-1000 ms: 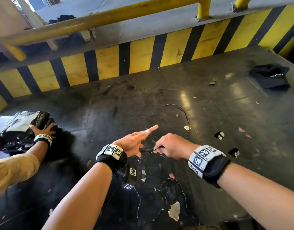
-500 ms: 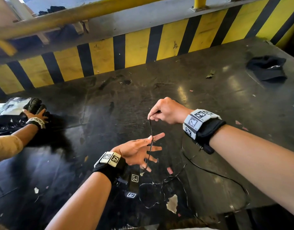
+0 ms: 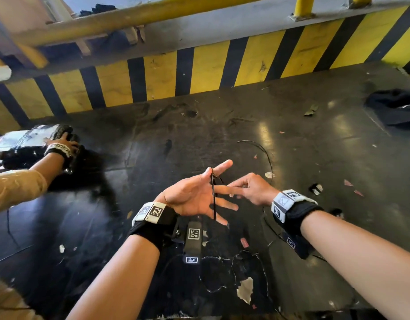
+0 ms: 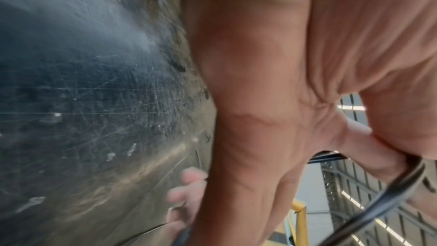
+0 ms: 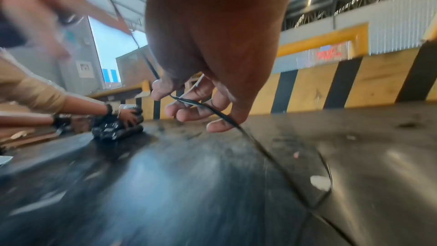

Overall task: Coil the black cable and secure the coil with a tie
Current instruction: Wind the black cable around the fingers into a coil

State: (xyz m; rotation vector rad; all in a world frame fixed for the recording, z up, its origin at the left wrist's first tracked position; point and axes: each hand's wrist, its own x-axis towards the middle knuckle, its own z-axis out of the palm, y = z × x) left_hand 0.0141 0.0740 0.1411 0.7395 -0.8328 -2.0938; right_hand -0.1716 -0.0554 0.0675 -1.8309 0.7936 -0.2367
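Note:
The thin black cable [image 3: 213, 197] runs down across the spread fingers of my left hand [image 3: 194, 195], which is palm up over the dark table [image 3: 222, 135]. The left thumb presses the cable's top against the index finger. My right hand [image 3: 250, 189] sits just behind the left fingertips and pinches the cable [image 5: 189, 102] between thumb and fingers. From there the slack trails onto the table in a loose arc [image 3: 267, 155]. In the left wrist view the cable [image 4: 378, 203] crosses under the thumb. No tie is visible.
Another person's hand [image 3: 60, 144] rests on a black bundle at the far left. A black cloth item [image 3: 395, 107] lies at the far right. A yellow-and-black striped barrier [image 3: 199, 75] bounds the table's back. Paper scraps [image 3: 245, 289] and thin wires lie near the front edge.
The right hand lifted the cable above the left hand, then came down behind the left fingers, laying the cable across them. The left palm has turned up with its fingers spread.

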